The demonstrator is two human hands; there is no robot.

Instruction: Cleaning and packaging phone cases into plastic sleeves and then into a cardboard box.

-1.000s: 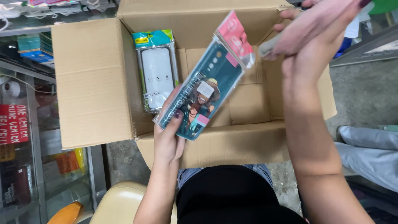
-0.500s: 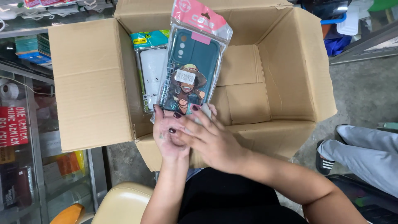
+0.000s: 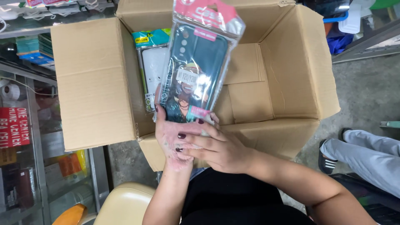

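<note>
A dark teal phone case with a cartoon figure, sealed in a clear bag with a pink header (image 3: 196, 66), stands upright over an open cardboard box (image 3: 291, 75). My left hand (image 3: 171, 139) grips the bag's lower end from below. My right hand (image 3: 216, 148) lies across the left one, its fingers touching the bag's bottom edge. Inside the box, against its left wall, lies a white phone case in a bag with a teal and yellow header (image 3: 152, 62), partly hidden behind the held bag.
A glass display cabinet (image 3: 25, 125) with boxed goods and a red sign stands at the left. A cream chair seat (image 3: 121, 206) is below the box. Another person's grey trouser leg and dark sandal (image 3: 358, 152) rest on the concrete floor at the right.
The packaged case swung from tilted to upright and came closer to the camera. My right hand came down from the upper right and settled over my left hand at the bag's bottom.
</note>
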